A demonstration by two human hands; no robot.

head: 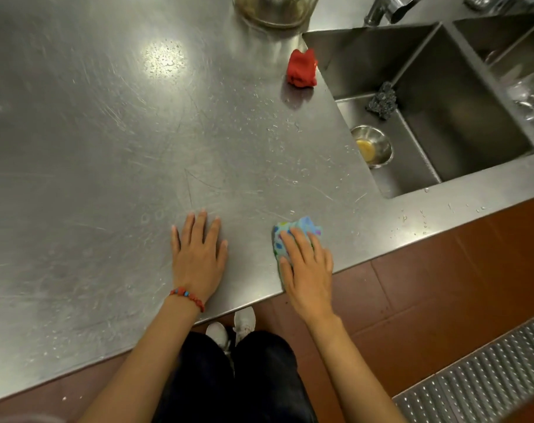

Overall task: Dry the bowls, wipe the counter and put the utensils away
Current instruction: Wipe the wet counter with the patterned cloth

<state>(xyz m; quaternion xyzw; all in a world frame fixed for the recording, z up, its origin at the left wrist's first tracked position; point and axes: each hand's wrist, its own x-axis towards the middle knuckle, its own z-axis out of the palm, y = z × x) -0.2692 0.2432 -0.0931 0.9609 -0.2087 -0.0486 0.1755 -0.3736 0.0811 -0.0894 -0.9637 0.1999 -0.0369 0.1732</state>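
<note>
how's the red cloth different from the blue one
The red cloth is a plain, bunched lump; the blue cloth is patterned and pressed flat. The red cloth lies untouched by the sink; the blue cloth sits under the right hand at the near edge. Both rest on the steel counter.

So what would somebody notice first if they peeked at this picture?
Probably the bright red cloth, bunched up on the steel counter by the sink's corner. Next, the two hands near the front edge: the left hand lies flat, and the right hand presses a blue patterned cloth onto the counter.
</note>
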